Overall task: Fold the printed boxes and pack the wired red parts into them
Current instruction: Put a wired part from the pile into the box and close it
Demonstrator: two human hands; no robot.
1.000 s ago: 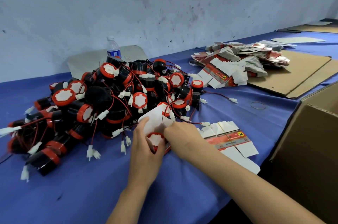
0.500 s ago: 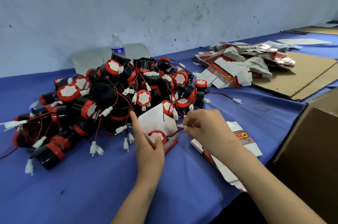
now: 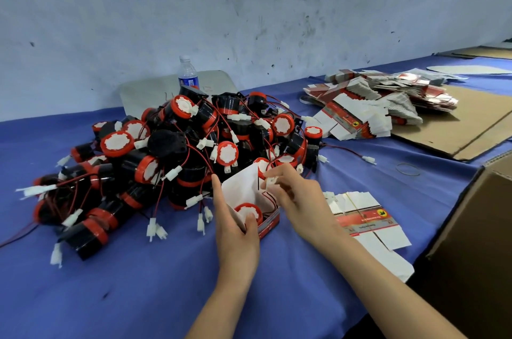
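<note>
Hiding box point(image 3: 270, 223) front: L hand point(image 3: 235, 239)

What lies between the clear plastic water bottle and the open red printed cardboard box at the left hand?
Head view: the heap of black and red wired parts fills that stretch.

A long table draped in blue cloth point(image 3: 138, 297) runs along a scuffed wall. A heap of red-and-black wired parts point(image 3: 171, 161) sprawls across its left half, white connectors trailing onto the cloth. Behind the heap stand 1 water bottle point(image 3: 188, 74) and a grey board point(image 3: 144, 95) propped against the wall. At far right, flat printed boxes point(image 3: 374, 106) spill over brown cardboard sheets point(image 3: 471, 122), with 1 rubber band point(image 3: 396, 168) lying nearby. Near the front edge, 1 open printed box point(image 3: 270, 223) holding 1 red part point(image 3: 247, 211) sits beside a bundle of box blanks point(image 3: 365, 222).
</note>
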